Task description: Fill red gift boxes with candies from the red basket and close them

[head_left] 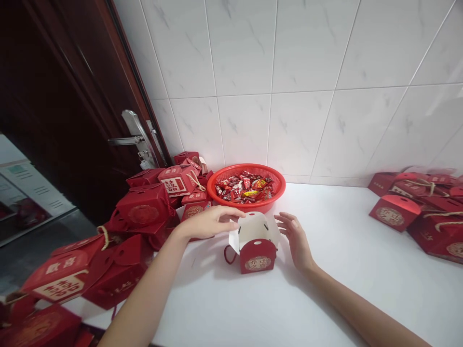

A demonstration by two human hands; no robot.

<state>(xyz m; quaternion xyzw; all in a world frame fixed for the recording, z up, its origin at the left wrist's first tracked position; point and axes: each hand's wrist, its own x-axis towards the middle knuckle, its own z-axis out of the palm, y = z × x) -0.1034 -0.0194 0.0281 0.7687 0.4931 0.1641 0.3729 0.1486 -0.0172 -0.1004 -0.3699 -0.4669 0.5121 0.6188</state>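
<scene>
A red paper candy box point(257, 256) with a gold emblem stands upright on the white table, its top flaps up and its white inside showing. A dark red cord loops out at its left side. My left hand point(213, 221) is at the box's left back flap, fingers stretched out; whether they touch it I cannot tell. My right hand point(294, 236) is beside the right flap with its fingers apart and nothing in them. Just behind the box sits a red plastic basket point(279, 185) holding many wrapped candies point(246, 187).
Many red boxes point(144, 207) with cord handles are piled along the left side of the table point(336, 226). More red boxes point(394, 212) stand at the right. A tiled wall point(304, 58) closes the back, and a dark door point(72, 72) with a metal handle is at the left.
</scene>
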